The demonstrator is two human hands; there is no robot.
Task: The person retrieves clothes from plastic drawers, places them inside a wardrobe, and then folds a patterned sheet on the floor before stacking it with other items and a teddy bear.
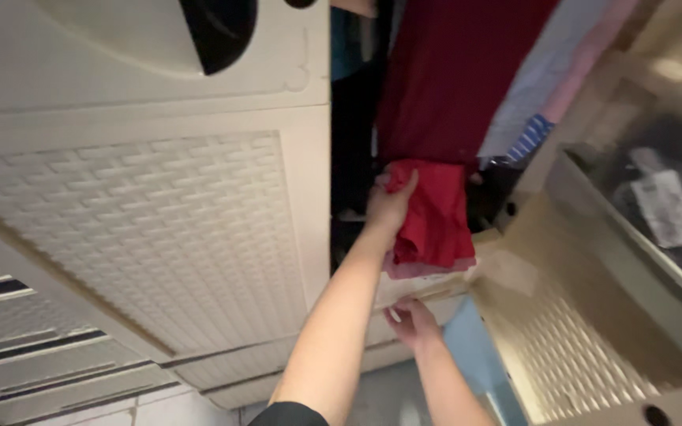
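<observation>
Folded red cloth bundle (433, 213) could slip off its stack.
Left hand (391, 207) grips the bundle one-sided; right hand (414, 322), fingers curled, props the cream plastic shelf edge (424, 289) below.

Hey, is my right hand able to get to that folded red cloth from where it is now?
Probably yes. The right hand sits just under the folded red cloth, with only a pale layer between. The left hand already grips it.

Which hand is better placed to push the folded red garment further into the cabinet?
Probably the left hand: it already rests on the folded red garment, arm stretched into the cabinet opening. The right hand is lower, at the pale shelf edge beneath the stack.
</observation>
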